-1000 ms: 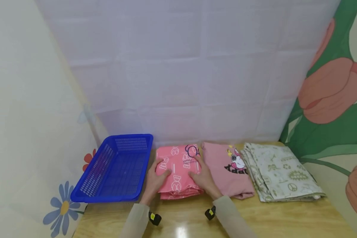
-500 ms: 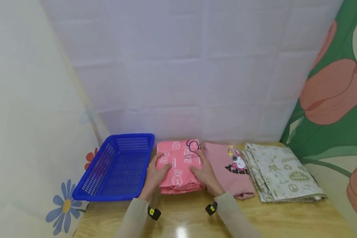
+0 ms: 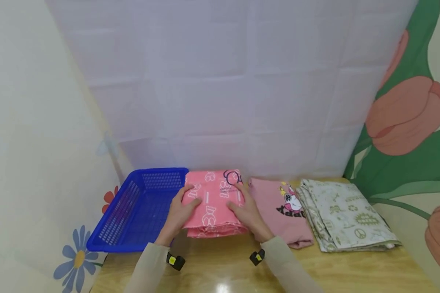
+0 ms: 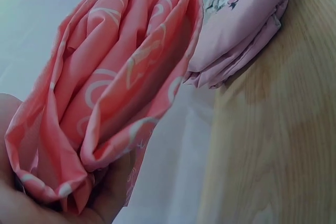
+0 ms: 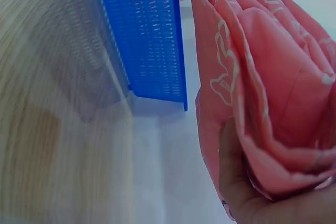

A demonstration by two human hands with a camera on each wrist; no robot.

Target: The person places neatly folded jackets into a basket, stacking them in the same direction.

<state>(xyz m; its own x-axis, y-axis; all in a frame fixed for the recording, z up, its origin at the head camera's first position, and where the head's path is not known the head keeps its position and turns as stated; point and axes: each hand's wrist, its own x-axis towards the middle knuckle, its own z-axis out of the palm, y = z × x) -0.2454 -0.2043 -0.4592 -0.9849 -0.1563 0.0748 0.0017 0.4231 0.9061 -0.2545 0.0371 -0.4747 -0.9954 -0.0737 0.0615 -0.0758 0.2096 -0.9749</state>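
Observation:
Both hands grip a folded pink cloth [image 3: 207,207] printed with white bear outlines and a dark round figure at one corner. My left hand [image 3: 179,212] holds its left side and my right hand [image 3: 248,213] its right, thumbs on top and the other fingers partly hidden. The cloth is up off the table; its layered inner folds show in the left wrist view, where the left hand [image 4: 31,203] wraps one end. In the right wrist view the right hand [image 5: 249,195] holds the opposite end. The blue basket [image 3: 146,215] is just left of the cloth, which overlaps its right rim in the head view.
A dusty-pink folded garment [image 3: 271,219] with a cartoon print lies right of the hands. Farther right is a folded pale cloth [image 3: 346,215] with green print. All stand on a wooden table [image 3: 220,268], against a white sheet [image 3: 205,101] at the back.
The pink cloth has risen off the table and shifted left toward the basket, with both hands holding it throughout. The basket and the other folded pieces stay in place.

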